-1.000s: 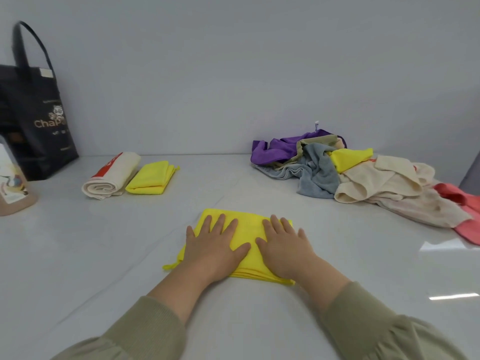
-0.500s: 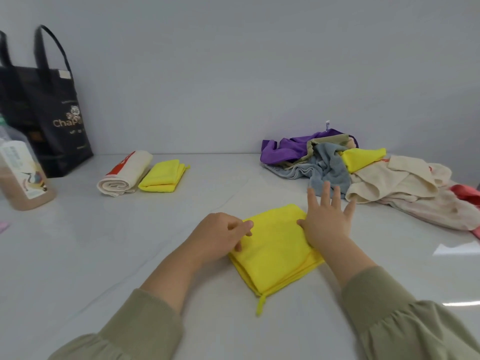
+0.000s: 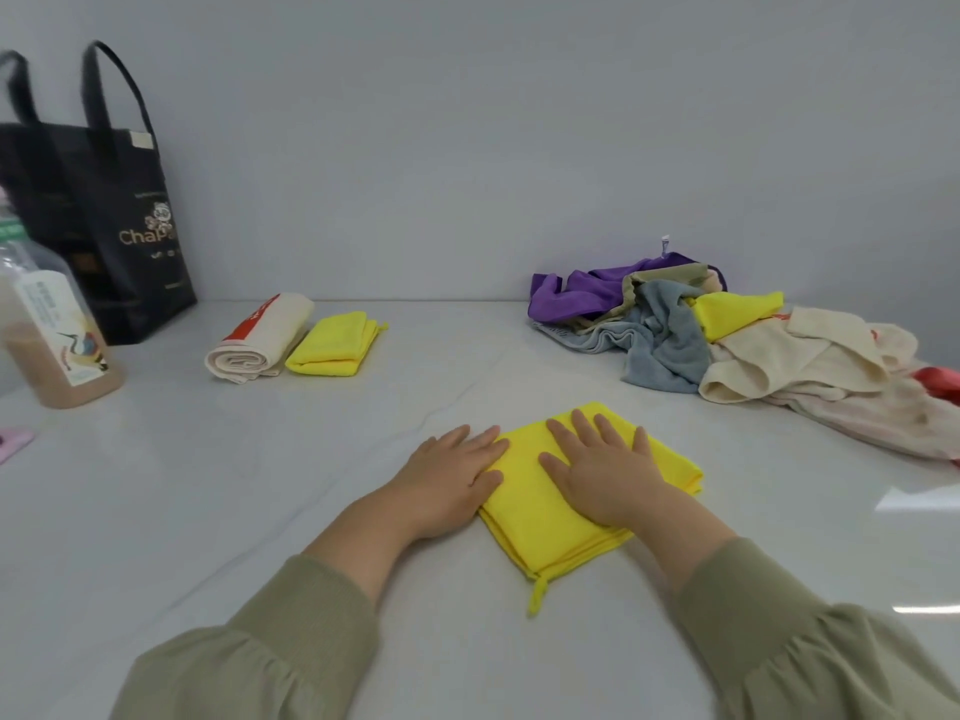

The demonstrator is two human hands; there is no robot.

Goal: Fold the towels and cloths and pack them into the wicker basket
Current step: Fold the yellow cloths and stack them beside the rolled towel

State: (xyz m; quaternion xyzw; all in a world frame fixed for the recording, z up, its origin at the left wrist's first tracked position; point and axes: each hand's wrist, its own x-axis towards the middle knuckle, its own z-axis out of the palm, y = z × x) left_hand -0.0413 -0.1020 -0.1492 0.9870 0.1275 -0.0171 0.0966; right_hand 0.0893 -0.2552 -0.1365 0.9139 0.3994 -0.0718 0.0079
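A folded yellow cloth point(image 3: 550, 522) lies on the white table in front of me, a small loop tag hanging off its near corner. My right hand point(image 3: 602, 470) presses flat on the cloth's middle, fingers straight. My left hand point(image 3: 447, 475) lies flat at the cloth's left edge, fingertips touching it. At the far left sit a rolled cream towel with a red stripe point(image 3: 260, 337) and a second folded yellow cloth point(image 3: 335, 344). A heap of unfolded cloths point(image 3: 727, 335) in purple, grey, yellow, cream and red lies at the far right. No wicker basket is in view.
A black tote bag point(image 3: 98, 210) stands against the wall at the far left. A clear bottle of brown liquid point(image 3: 49, 330) stands in front of it. A small pink object point(image 3: 13, 441) lies at the left edge. The table point(image 3: 208, 485) meets a grey wall behind.
Both hands have gone from handling the turned cloth to lying flat on it. My left hand uncurled, and my right hand slid from the cloth's far right edge onto its middle.
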